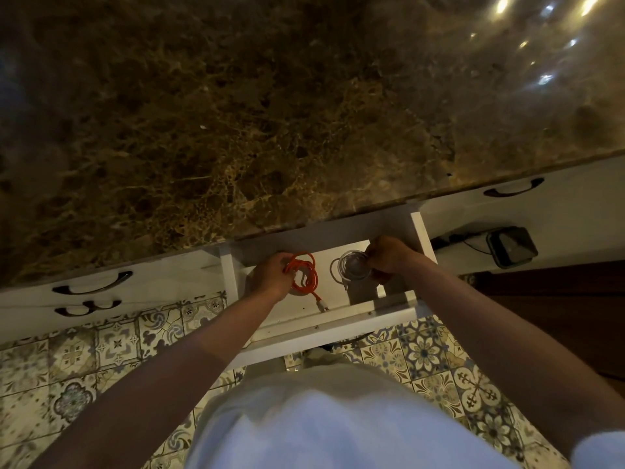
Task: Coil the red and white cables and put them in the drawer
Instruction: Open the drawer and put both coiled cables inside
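A white drawer [331, 321] stands pulled out below the marble counter edge. Inside it on the left lies the coiled red cable [306, 277], its white plug end [322, 304] trailing toward the drawer front. My left hand [272, 277] grips the left side of that coil. To the right sits the coiled white cable [350, 268]. The fingers of my right hand [389, 255] are closed on that coil's right edge. Both hands are down inside the drawer.
A dark brown marble countertop [236, 113] fills the upper view. Shut white drawers with dark handles [93, 288] flank the open one. A black box with a cord [510, 247] lies at the right. Patterned floor tiles [101, 360] are below.
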